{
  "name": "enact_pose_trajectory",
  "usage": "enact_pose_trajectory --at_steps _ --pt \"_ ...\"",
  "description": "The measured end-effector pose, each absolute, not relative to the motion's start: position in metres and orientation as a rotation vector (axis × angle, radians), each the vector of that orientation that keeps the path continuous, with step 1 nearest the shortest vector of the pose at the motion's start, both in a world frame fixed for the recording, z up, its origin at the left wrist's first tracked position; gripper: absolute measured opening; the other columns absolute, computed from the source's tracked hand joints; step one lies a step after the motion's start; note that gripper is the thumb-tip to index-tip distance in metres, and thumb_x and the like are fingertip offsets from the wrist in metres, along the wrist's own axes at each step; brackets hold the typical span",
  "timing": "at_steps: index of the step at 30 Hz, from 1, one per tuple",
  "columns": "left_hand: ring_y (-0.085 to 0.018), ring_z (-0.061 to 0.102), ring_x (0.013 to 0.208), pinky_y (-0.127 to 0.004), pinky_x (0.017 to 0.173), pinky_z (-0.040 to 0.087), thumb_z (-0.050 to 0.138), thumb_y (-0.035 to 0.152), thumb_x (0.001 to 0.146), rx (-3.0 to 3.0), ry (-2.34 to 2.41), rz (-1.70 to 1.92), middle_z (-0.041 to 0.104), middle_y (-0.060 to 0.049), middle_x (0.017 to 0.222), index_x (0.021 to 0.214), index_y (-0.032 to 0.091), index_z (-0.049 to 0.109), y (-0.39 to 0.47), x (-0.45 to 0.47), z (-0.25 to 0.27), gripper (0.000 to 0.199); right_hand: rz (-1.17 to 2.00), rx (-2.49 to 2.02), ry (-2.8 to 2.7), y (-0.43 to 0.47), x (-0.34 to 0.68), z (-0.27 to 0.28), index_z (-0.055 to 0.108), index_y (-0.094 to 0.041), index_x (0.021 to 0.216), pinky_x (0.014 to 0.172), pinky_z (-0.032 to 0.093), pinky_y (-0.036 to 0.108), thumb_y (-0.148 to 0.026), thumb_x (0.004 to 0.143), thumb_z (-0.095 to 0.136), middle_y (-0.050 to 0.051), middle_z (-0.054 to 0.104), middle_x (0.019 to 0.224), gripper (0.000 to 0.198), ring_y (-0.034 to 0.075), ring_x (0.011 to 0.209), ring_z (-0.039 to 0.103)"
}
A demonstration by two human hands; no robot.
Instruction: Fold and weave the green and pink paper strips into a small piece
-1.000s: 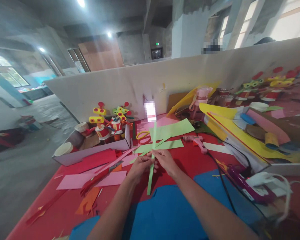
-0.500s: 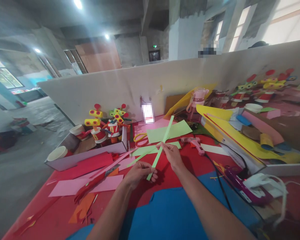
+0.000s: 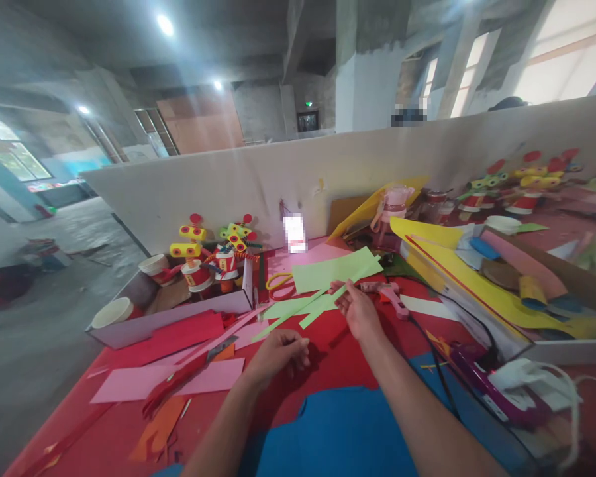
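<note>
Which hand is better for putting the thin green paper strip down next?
Right, I think. The right hand pinches the thin, light-green paper strip; the left hand looks empty and sits apart from it, lower in the picture.

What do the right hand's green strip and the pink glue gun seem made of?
Green strip: probably paper or thin card, matte, flat and straight-edged.
Pink glue gun: likely rigid plastic, its shaped body evenly coloured and smooth-looking; gloss unclear.

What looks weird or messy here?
The orange scrap looks messy: its edges are jagged, with loose bits beside it. The glue gun looks dropped, lying flat among the papers. Nothing looks spilled.
</note>
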State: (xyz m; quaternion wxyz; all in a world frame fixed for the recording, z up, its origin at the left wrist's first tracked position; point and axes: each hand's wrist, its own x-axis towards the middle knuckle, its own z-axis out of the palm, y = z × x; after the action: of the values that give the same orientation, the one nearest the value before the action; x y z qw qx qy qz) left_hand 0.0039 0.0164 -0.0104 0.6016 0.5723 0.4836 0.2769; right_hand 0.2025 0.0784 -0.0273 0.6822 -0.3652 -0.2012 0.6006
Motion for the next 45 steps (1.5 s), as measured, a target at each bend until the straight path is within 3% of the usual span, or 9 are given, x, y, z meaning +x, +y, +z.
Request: enact_pose_trajectory --at_steps 3,7,13,17,24,29,33,38,45 --pt "-0.011 0.05 0.044 -0.021 0.041 0.032 0.066 0.056 0.076 1.449 1.187 0.751 0.057 0.001 0.051 0.068 0.018 0.055 0.014 0.019 -0.018 0.041 1.582 -0.715 -0.356 0.062 0.173 -0.027 0.074 -0.022 0.085 0.068 0.052 0.024 -0.047 0.074 0.075 0.005 0.076 0.097 0.028 0.016 0.083 0.069" --pt "-0.014 0.051 0.047 -0.026 0.049 0.039 0.043 0.064 0.088 1.463 1.24 1.026 0.054 -0.002 0.048 0.058 0.02 0.052 0.012 0.026 -0.019 0.054 1.797 -0.625 -0.475 0.036 0.136 -0.026 0.074 -0.019 0.087 0.061 0.052 0.029 -0.048 0.067 0.08 0.006 0.075 0.084 0.036 0.02 0.071 0.068" --pt "-0.013 0.049 0.045 -0.026 0.052 0.038 0.05 0.064 0.084 1.339 1.324 1.276 0.05 0.0 0.044 0.05 0.019 0.052 0.02 0.013 -0.011 0.057 1.694 -0.668 -0.501 0.027 0.126 -0.027 0.074 -0.015 0.071 0.067 0.049 0.027 -0.035 0.056 0.089 0.003 0.072 0.07 0.029 0.015 0.067 0.063" --pt "-0.013 0.05 0.05 -0.025 0.057 0.04 0.056 0.063 0.081 1.412 1.33 1.254 0.052 -0.001 0.047 0.048 0.019 0.051 0.023 0.008 -0.011 0.056 1.702 -0.742 -0.523 0.03 0.128 -0.031 0.071 -0.013 0.061 0.059 0.046 0.025 -0.04 0.054 0.089 0.001 0.066 0.058 0.033 0.011 0.055 0.056" --pt "-0.012 0.047 0.046 -0.025 0.054 0.038 0.054 0.061 0.083 1.253 1.36 1.441 0.049 -0.001 0.042 0.046 0.018 0.051 0.032 -0.011 -0.005 0.057 1.559 -0.893 -0.481 0.044 0.145 -0.033 0.071 -0.012 0.063 0.053 0.045 0.021 -0.045 0.047 0.091 0.004 0.068 0.06 0.042 0.009 0.054 0.055" --pt "-0.012 0.047 0.046 -0.025 0.051 0.039 0.05 0.06 0.086 1.007 1.219 1.777 0.049 0.002 0.047 0.058 0.019 0.052 0.032 -0.011 -0.002 0.05 1.545 -0.765 -0.23 0.053 0.158 -0.028 0.07 -0.016 0.067 0.056 0.05 0.02 -0.035 0.051 0.092 0.002 0.07 0.065 0.034 0.008 0.057 0.058" --pt "-0.011 0.051 0.052 -0.023 0.053 0.041 0.072 0.05 0.073 1.202 1.124 1.483 0.058 0.002 0.059 0.086 0.017 0.066 0.026 0.007 -0.008 0.036 1.667 -0.692 -0.184 0.045 0.149 -0.025 0.068 -0.016 0.064 0.055 0.048 0.019 -0.036 0.048 0.093 -0.001 0.068 0.063 0.036 0.007 0.054 0.056" --pt "-0.011 0.049 0.052 -0.023 0.054 0.038 0.061 0.055 0.081 1.15 1.177 1.351 0.054 0.002 0.053 0.092 0.012 0.073 0.021 0.018 -0.014 0.046 1.747 -0.728 -0.521 0.028 0.127 -0.03 0.068 -0.012 0.058 0.053 0.043 0.022 -0.047 0.056 0.087 0.002 0.064 0.056 0.04 0.009 0.052 0.054" --pt "-0.009 0.046 0.052 -0.021 0.052 0.037 0.064 0.056 0.078 0.961 1.16 1.628 0.055 0.001 0.056 0.097 0.01 0.072 0.034 -0.012 -0.005 0.05 1.437 -0.83 -0.563 0.054 0.163 -0.028 0.066 -0.015 0.056 0.05 0.036 0.022 -0.048 0.053 0.087 0.0 0.062 0.056 0.039 0.007 0.049 0.047"
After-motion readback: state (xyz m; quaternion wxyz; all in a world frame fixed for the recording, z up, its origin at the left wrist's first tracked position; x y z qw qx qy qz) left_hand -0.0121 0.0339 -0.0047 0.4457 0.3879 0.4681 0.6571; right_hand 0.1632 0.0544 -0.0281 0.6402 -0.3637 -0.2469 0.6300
